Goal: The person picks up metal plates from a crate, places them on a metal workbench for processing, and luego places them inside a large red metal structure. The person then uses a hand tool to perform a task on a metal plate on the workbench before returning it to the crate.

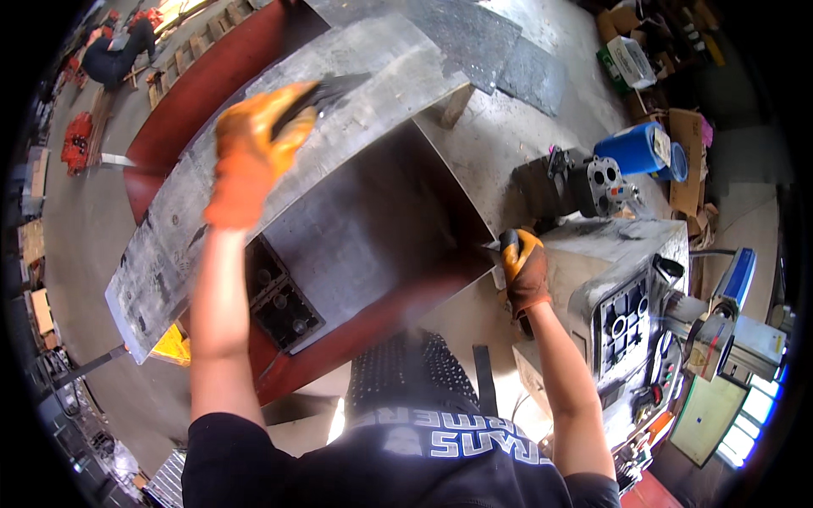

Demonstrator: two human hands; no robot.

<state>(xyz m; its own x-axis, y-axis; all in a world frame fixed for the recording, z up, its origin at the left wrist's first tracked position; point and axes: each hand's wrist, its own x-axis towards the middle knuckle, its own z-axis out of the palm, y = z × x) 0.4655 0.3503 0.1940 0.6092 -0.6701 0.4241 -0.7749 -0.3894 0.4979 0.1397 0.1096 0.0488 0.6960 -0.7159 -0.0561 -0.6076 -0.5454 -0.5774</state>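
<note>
Grasping the dark tool (334, 91) over the grey plate (385, 63) with our left hand (258, 140), we should stroke evenly, our right hand (528, 264) curled beside the metal box (432, 284), its contents unclear.

From the wearer's head, the fisheye view faces steeply down and forward, close above the black short-sleeved fabric shirt (356, 470), with the open, angular grey-and-red metal box (381, 315) farther off.
</note>
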